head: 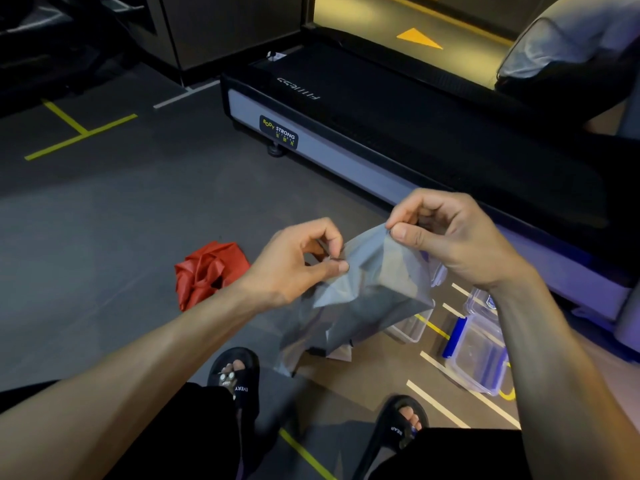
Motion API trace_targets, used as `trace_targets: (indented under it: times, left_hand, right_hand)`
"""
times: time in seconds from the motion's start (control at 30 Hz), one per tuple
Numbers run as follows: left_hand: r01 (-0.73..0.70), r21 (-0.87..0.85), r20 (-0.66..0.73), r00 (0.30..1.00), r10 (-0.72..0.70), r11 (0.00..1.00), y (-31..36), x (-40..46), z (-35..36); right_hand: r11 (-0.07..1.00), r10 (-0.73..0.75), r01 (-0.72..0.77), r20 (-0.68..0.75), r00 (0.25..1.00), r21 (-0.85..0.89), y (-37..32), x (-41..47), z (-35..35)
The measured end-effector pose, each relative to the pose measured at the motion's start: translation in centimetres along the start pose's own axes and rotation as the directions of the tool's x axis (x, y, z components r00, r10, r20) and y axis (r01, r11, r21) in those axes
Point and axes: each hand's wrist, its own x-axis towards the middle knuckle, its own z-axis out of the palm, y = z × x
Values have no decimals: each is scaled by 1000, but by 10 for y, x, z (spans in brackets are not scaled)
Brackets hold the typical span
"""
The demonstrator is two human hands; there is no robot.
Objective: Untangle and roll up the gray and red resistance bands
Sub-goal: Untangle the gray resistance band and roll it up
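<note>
Mid-frame, the left hand and right hand each pinch the top edge of the one gray band between thumb and fingers, held apart – likely to spread the sheet and find where it is twisted, its lower part hanging crumpled toward the floor. The one red band lies bunched on the floor, left of centre – apparently waiting its turn. Two clear plastic containers sit lower right
</note>
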Motion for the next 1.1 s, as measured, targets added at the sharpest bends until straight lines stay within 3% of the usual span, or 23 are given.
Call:
trace_targets:
  times: [0.73, 1.1]
  left_hand:
    - [106, -42, -103, 989, -110, 993, 0, 0, 2]
    - [160, -98, -28, 986, -163, 982, 5, -3, 3]
  right_hand:
    - [1000, -22, 22, 5, 1000, -14, -5, -2, 1]
    - [1000, -14, 14, 8, 1000, -11, -6, -4, 0]
